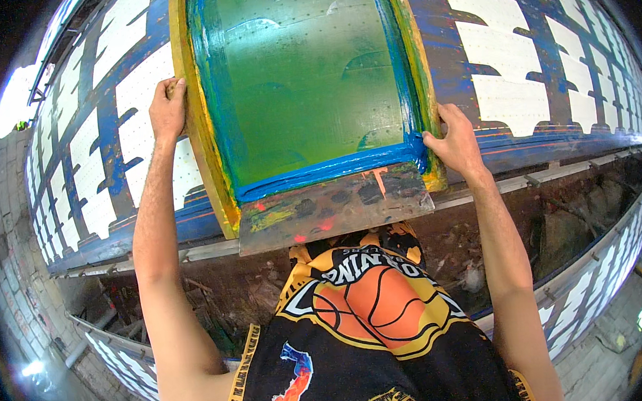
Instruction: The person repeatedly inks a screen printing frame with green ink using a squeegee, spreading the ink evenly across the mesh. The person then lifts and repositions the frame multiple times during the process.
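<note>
Both my hands hold a screen-printing frame (201, 145) over the long table. Its green mesh (307, 91) is bordered by wet blue ink, thickest along the near edge (326, 169). My left hand (168, 110) is closed on the yellow-stained left side rail, thumb on top. Lower down on the opposite side, my right hand (454, 141) grips the right rail near the near corner, its thumb beside a blue clump of ink. A dark, paint-smeared flap (336, 207) joins the frame's near side and sticks out toward my body.
White cut-shaped pieces (510, 104) lie in rows on the blue-stained printing table (445, 68) to both sides. A metal rail (540, 178) runs along its near edge. Behind me is another table with white pieces (598, 286), and brick paving (16, 270) lies at the left.
</note>
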The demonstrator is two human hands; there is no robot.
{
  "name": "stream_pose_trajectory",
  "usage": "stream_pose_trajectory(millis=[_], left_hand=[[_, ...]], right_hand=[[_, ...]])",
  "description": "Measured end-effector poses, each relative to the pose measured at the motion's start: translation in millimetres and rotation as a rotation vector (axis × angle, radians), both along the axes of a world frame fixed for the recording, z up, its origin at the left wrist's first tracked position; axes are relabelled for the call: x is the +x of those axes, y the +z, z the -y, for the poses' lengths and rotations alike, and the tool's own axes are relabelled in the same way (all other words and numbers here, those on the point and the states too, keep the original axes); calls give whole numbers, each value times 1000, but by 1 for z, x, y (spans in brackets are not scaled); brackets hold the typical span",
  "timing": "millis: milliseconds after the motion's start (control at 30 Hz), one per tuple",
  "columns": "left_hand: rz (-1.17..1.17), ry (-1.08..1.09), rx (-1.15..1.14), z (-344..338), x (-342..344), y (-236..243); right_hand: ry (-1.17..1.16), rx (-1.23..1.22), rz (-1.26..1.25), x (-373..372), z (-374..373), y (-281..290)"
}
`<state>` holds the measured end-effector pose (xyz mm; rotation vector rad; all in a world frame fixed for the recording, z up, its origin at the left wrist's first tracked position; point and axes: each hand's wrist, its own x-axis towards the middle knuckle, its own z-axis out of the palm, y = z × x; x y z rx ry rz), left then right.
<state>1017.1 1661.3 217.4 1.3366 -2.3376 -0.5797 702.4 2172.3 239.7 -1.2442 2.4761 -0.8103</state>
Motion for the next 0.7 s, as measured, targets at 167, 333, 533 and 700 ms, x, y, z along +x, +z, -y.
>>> stream_pose_trajectory(millis=[167, 333, 533, 700], left_hand=[[16, 6, -56, -33, -22, -1], [40, 16, -94, -49, -30, -6], [71, 42, -118, -54, -37, -7], [83, 57, -107, -53, -38, -9]], right_hand=[[4, -3, 39, -23, -32, -15], [-3, -15, 59, -31, -46, -24], [9, 1, 137, -33, -52, -23], [13, 29, 150, -36, -53, -24]])
